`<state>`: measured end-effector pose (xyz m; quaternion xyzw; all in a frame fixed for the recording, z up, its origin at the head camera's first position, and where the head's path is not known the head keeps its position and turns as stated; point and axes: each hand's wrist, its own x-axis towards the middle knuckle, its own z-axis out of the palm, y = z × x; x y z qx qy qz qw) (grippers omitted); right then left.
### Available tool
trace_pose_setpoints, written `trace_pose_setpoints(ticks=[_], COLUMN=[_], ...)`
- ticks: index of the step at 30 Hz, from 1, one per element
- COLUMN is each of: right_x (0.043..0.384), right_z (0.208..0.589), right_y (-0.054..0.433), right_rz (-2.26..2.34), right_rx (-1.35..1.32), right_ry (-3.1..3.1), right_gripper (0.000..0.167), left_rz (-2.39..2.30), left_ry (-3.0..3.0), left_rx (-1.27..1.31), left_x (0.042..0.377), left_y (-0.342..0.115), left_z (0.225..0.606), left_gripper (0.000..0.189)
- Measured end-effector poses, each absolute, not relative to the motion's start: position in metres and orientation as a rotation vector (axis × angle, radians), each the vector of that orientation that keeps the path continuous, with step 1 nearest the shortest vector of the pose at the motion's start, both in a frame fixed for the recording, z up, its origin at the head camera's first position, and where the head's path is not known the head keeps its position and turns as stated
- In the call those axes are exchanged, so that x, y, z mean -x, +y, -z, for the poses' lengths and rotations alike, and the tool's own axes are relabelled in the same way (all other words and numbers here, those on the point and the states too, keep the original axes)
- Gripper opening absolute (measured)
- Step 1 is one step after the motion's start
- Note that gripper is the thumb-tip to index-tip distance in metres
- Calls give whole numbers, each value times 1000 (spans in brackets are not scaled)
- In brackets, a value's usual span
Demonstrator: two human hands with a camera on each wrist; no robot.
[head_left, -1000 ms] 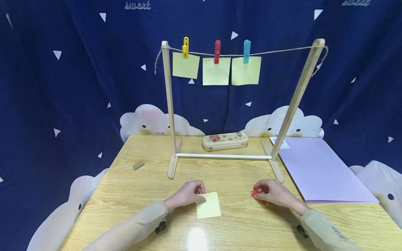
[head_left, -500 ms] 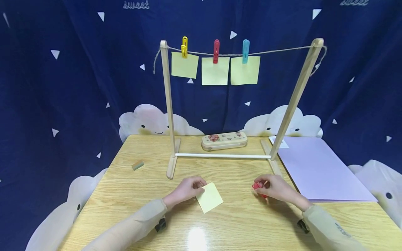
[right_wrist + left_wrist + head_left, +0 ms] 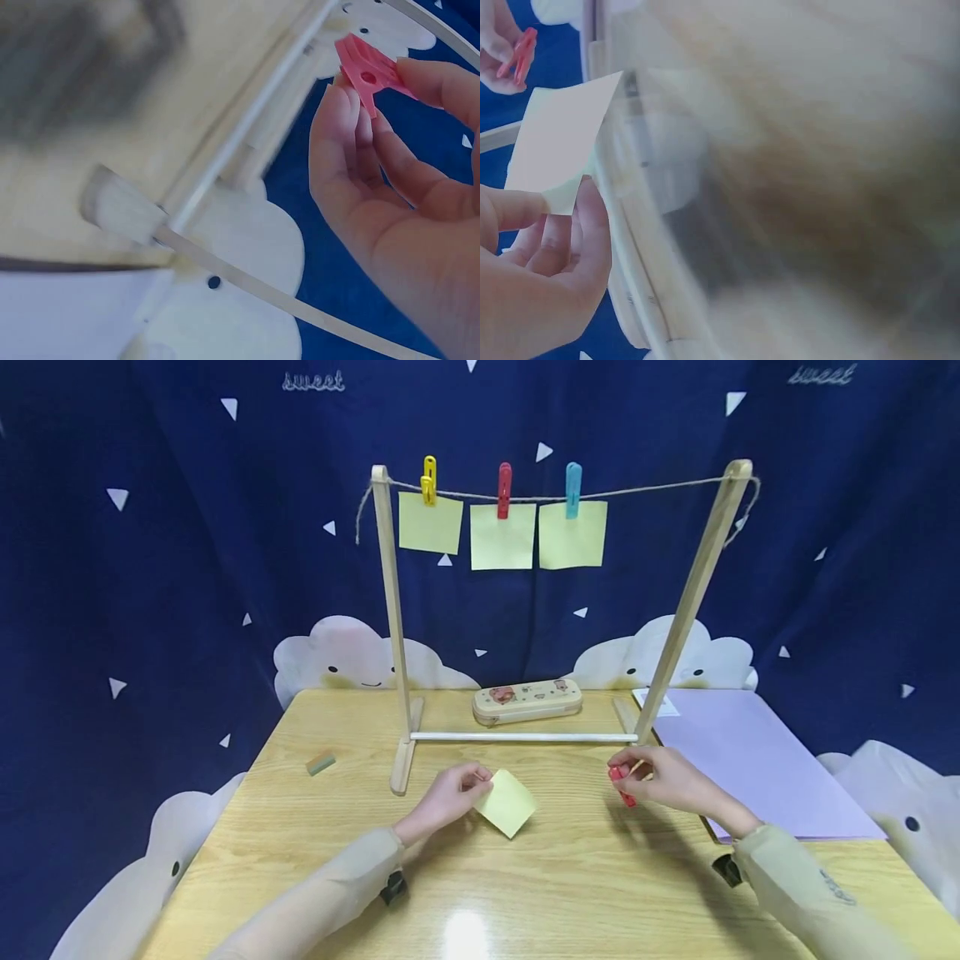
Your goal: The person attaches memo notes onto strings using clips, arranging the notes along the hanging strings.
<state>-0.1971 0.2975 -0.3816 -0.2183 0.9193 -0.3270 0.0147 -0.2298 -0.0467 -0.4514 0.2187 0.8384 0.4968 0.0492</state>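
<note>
My left hand (image 3: 452,795) pinches a pale yellow sticky note (image 3: 508,804) by one corner, holding it above the table. In the left wrist view the thumb and fingers grip the near edge of the note (image 3: 559,139). My right hand (image 3: 670,781) holds a red clothespin (image 3: 622,785) between thumb and fingers; the right wrist view shows that clothespin (image 3: 369,73) at the fingertips. Three notes hang on a string (image 3: 645,490) beyond the hands, under a yellow clothespin (image 3: 428,482), a second red clothespin (image 3: 504,491) and a blue clothespin (image 3: 573,491).
The string spans two wooden posts (image 3: 392,585) joined low down by a white rod (image 3: 517,737). Behind the rod lies a pencil case (image 3: 527,702). A purple folder (image 3: 757,760) is at the right, a small eraser-like block (image 3: 321,764) at the left.
Both hands have risen off the table and moved forward, the left with the sticky note and the right with the red clothespin. The note has turned cornerwise. The head view has shifted slightly.
</note>
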Motion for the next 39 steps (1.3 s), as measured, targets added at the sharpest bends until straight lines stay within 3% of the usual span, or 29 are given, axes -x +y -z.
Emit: trace_pose_setpoints(ticks=[13,24,39], right_x=[212,215,221], right_z=[315,240,147], right_y=[309,321,328], right_rz=[1076,1089,1200], right_rx=[667,524,391], right_ry=[2956,3063,3197], right_gripper=[22,33,47], left_rz=[-1787,-1962,-2393], left_ry=[2577,2565,2223], left_rx=[-596,-753,-633], left_x=[257,281,290], left_y=[-7,33,89], left_z=[387,323,244], left_gripper=[13,16,22])
